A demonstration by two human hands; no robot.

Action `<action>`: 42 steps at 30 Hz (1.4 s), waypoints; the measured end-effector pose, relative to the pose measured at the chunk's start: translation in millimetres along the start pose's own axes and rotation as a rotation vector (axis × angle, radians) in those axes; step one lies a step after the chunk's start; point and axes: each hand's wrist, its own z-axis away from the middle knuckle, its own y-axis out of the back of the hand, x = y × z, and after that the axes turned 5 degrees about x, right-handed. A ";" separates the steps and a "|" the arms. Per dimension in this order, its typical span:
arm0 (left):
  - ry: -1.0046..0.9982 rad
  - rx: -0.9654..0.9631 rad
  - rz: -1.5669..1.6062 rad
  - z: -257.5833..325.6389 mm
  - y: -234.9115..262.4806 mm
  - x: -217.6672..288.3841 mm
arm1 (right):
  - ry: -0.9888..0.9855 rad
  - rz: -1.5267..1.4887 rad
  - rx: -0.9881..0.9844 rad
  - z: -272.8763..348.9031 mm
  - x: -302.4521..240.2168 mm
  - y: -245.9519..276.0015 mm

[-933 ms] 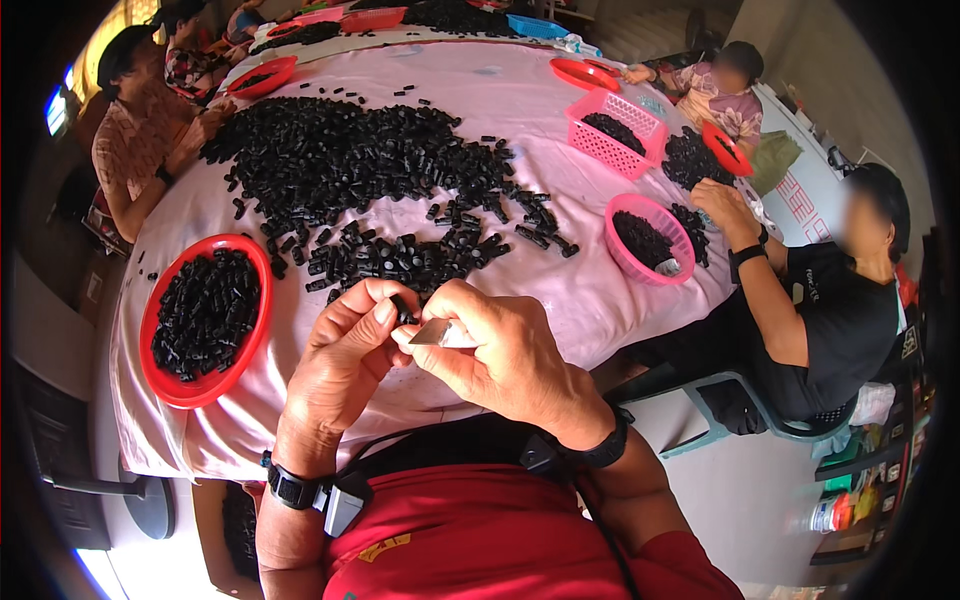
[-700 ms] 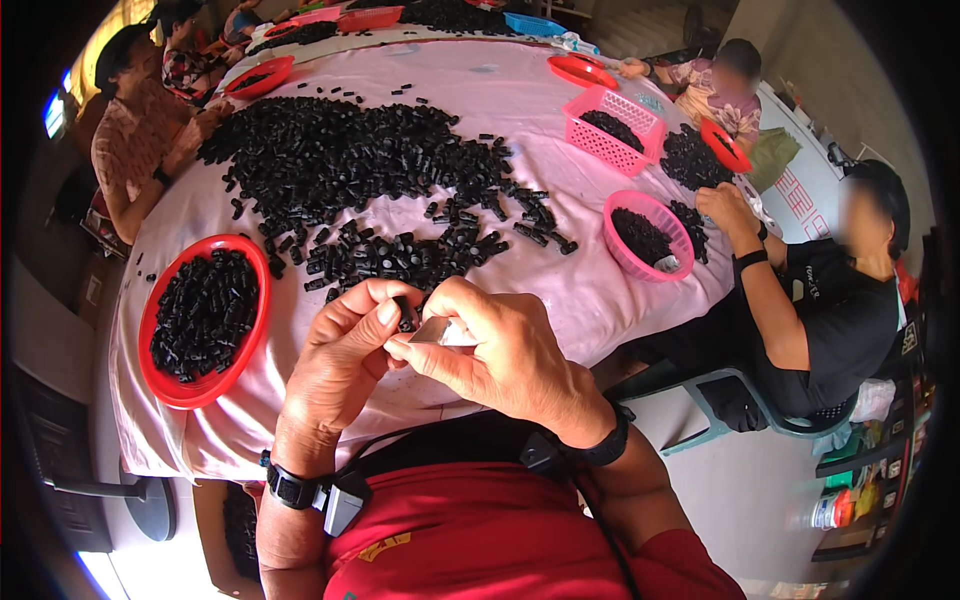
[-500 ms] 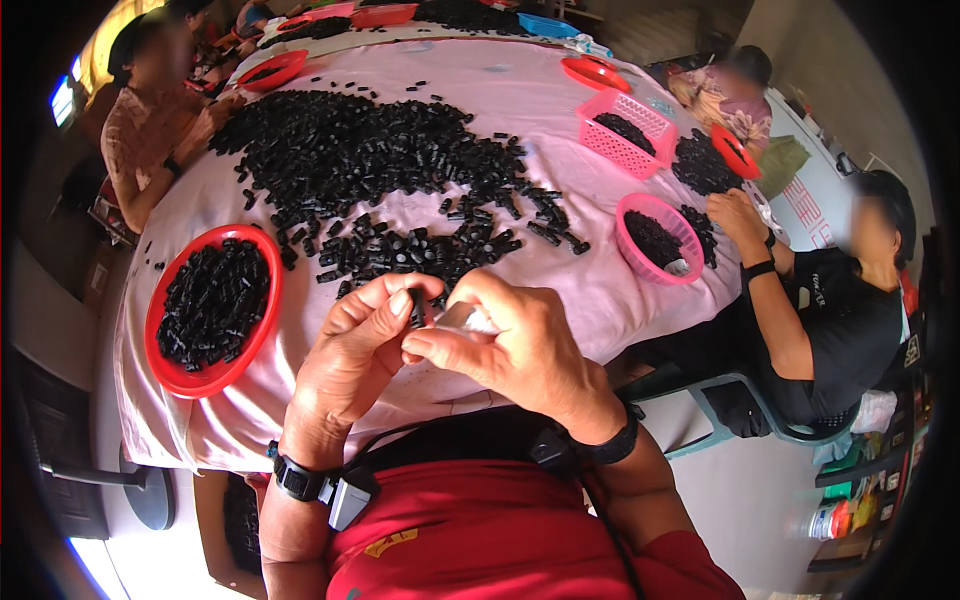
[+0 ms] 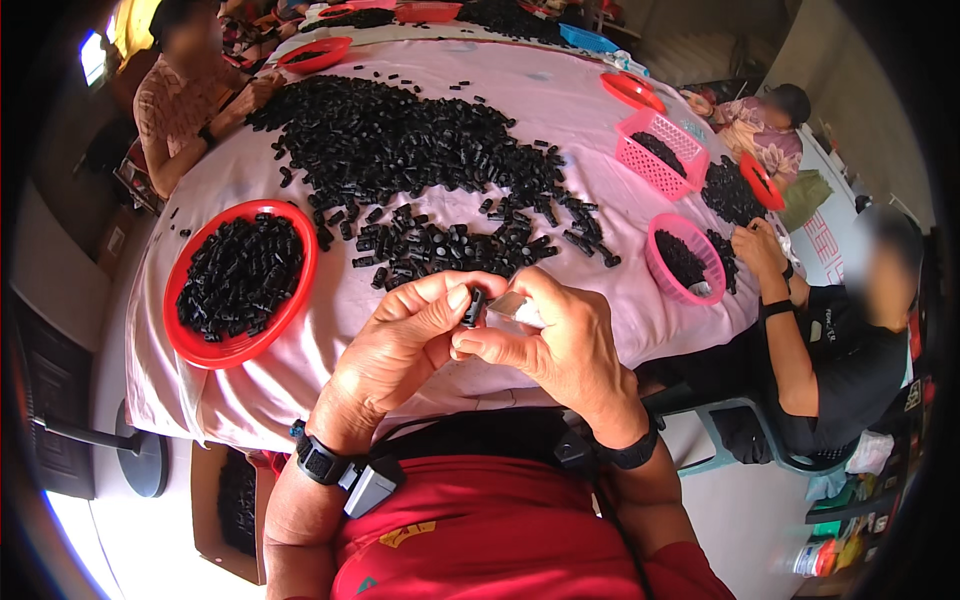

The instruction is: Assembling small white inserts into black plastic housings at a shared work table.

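Observation:
My left hand [image 4: 400,335] pinches a small black cylindrical piece [image 4: 474,308] upright between thumb and fingers. Close beside it, my right hand [image 4: 570,345] is closed around a thin, shiny, flat tool with a whitish part [image 4: 524,312]; its exact kind is not clear. The right thumb's tip comes right up to the black piece. Just beyond both hands, a large heap of similar black pieces [image 4: 400,140] spreads over the pink cloth. To the left stands a red basin [image 4: 308,285] filled with such pieces.
The pink-covered table [image 4: 590,285] holds a pink round basket [image 4: 657,262] and a pink rectangular basket [image 4: 665,180] at right. A person in black [image 4: 850,350] works at the right edge, another [image 4: 175,110] at the far left. A cardboard box [image 4: 205,520] stands below the table.
My view has shifted, so table and hands appear further right. Both hands keep their holds on the black piece and the shiny tool; the black piece looks slightly more tilted.

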 end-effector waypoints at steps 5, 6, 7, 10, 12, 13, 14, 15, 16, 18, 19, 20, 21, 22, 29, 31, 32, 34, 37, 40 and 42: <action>-0.002 0.020 -0.037 -0.4 0.2 -2.7 | 0.010 0.052 -0.014 -1.5 -2.7 1.7; 0.000 0.019 -0.036 -0.6 -0.3 -3.0 | 0.020 0.055 -0.002 -1.1 -1.7 1.3; -0.005 0.017 -0.033 -0.8 -1.1 -3.1 | 0.019 0.057 -0.002 -1.1 -1.3 1.4; -0.004 0.015 -0.027 -1.1 0.3 -3.7 | 0.034 0.107 -0.005 -1.2 -0.4 0.8; 0.001 0.014 -0.024 -1.1 -1.2 -3.5 | 0.066 0.133 0.015 -1.0 0.8 -0.3; 0.004 0.049 -0.030 -0.5 -5.3 -2.6 | 0.065 0.134 0.016 -0.9 1.7 -0.7; 0.007 0.084 -0.036 -0.5 -7.5 -2.2 | 0.065 0.139 0.021 -0.7 2.7 -1.1; 0.008 0.083 -0.036 -0.5 -7.4 -2.1 | 0.066 0.144 0.025 -0.6 2.9 -1.2; 0.008 0.078 -0.038 -0.5 -6.7 -1.9 | 0.066 0.144 0.025 -0.8 2.8 -1.0; 0.009 0.072 -0.040 -0.5 -4.4 -2.2 | 0.065 0.153 0.020 -1.1 2.2 -0.6; 0.007 0.055 -0.041 -0.7 -2.4 -2.9 | 0.065 0.153 0.020 -1.2 1.5 -0.5; 0.004 0.038 -0.042 -0.8 -1.5 -3.4 | 0.061 0.178 0.019 -1.5 0.5 -0.5; 0.005 0.037 -0.042 -1.0 -2.0 -3.6 | 0.057 0.203 0.018 -1.6 0.1 -0.3; 0.003 0.049 -0.050 -1.3 -2.8 -3.9 | 0.057 0.204 0.018 -1.6 0.1 -0.3; 0.000 0.058 -0.044 -1.3 -2.8 -5.3 | 0.091 0.210 0.048 -0.9 4.0 -3.3; 0.004 0.054 -0.043 -0.9 -2.8 -5.0 | 0.113 0.214 0.066 -0.8 3.8 -3.3; 0.007 0.049 -0.043 -0.9 -2.4 -4.9 | 0.092 0.195 0.042 -0.9 2.5 -2.0; 0.003 0.030 -0.040 -1.6 1.0 -5.4 | 0.071 0.174 0.018 -1.2 2.0 -1.9; -0.001 0.021 -0.045 -1.4 0.1 -6.2 | 0.076 0.192 0.022 -0.6 3.4 -2.5; 0.002 0.034 -0.052 -1.7 -0.2 -6.4 | 0.087 0.200 0.027 -0.6 4.5 -2.6; 0.004 0.034 -0.051 -1.9 -0.3 -6.5 | 0.087 0.188 0.017 -0.8 5.3 -3.3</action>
